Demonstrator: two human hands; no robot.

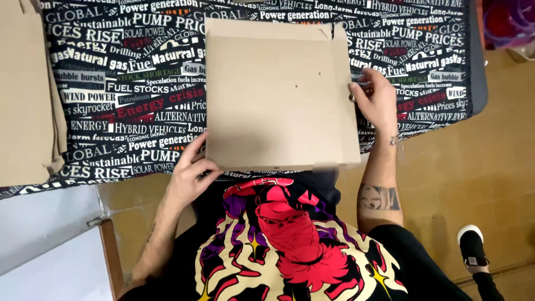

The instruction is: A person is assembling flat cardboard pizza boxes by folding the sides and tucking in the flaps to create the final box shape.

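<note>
A flat brown cardboard box blank (276, 95) lies on the table, its near edge overhanging toward me. My left hand (192, 173) grips its near left corner, thumb on top. My right hand (376, 100) presses against the right side, where a narrow flap (346, 95) is folded up along the edge. The cardboard's top face is plain with a few small holes.
The table is covered by a black cloth (122, 95) printed with white and red lettering. A stack of brown cardboard (25, 95) lies at the left. A white board (50, 245) sits lower left. The tan tiled floor (490, 167) and my shoe (472, 245) show at right.
</note>
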